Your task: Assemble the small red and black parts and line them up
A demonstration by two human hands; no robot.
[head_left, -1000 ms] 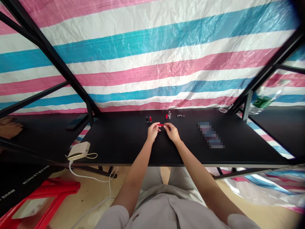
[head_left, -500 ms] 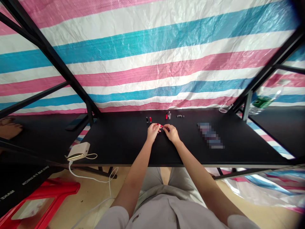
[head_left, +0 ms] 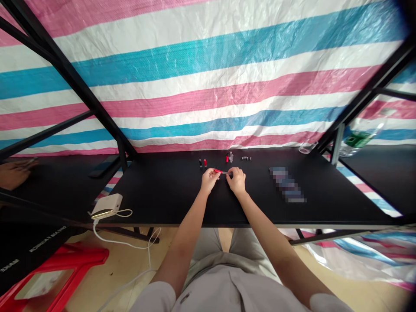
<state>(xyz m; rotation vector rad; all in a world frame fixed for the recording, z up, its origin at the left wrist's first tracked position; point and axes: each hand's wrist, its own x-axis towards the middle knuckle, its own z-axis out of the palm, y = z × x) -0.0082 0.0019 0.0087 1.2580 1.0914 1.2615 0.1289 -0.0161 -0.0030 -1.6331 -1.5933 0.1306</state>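
My left hand (head_left: 208,180) pinches the red end of a slim pen (head_left: 222,172). At the other end, the fingers of my right hand (head_left: 237,180) are closed on its dark tip. Between the hands, a thin greyish, see-through length of the pen shows. Just beyond my left hand stand a small black piece (head_left: 200,163) and a small red piece (head_left: 205,163), like caps. Farther right are another red piece (head_left: 227,157) and clear pieces (head_left: 231,157) beside it. A short row of small shiny metal pieces (head_left: 246,158) lies right of those.
A blurred-out flat object (head_left: 287,184) lies right on the black table (head_left: 162,186). At the left front edge is a white box (head_left: 107,205) with a cable. A clear cup (head_left: 306,147) and a bottle (head_left: 360,138) are back right. Another person's hand (head_left: 14,174) is far left.
My right hand has moved slightly right, away from my left hand, and more of the pen's thin greyish length shows between them. The other person's hand at far left has shifted.
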